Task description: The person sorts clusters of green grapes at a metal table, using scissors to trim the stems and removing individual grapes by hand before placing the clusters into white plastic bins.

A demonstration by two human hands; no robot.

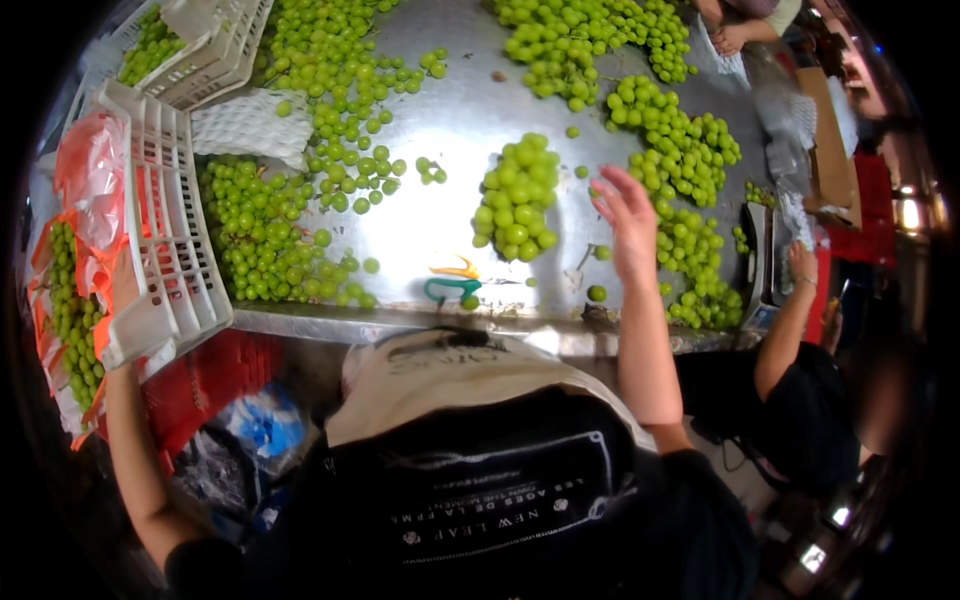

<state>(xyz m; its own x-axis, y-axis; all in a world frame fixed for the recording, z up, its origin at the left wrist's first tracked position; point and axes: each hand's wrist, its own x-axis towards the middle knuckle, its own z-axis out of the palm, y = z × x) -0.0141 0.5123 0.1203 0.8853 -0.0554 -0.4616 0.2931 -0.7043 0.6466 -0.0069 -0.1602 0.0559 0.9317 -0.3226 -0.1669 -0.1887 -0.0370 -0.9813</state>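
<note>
My right hand (628,215) hovers over the metal table, fingers loosely spread, with nothing in it. Just left of it lies a bunch of green grapes (518,200), apart from the fingers. On the far left, my left hand (124,282) reaches up behind the white plastic crate (165,215); its fingers are hidden there. Next to that hand are an orange-and-white bag (92,270) and a bunch of green grapes (72,300) in it. Scissors with green and orange handles (452,289) lie near the table's front edge.
Loose grapes and bunches (260,235) cover the table's left side; more bunches (685,150) lie along the right. White foam netting (255,125) sits beside the crate. A co-worker's hand (801,262) is at the right, another person's hand (730,39) at the far right.
</note>
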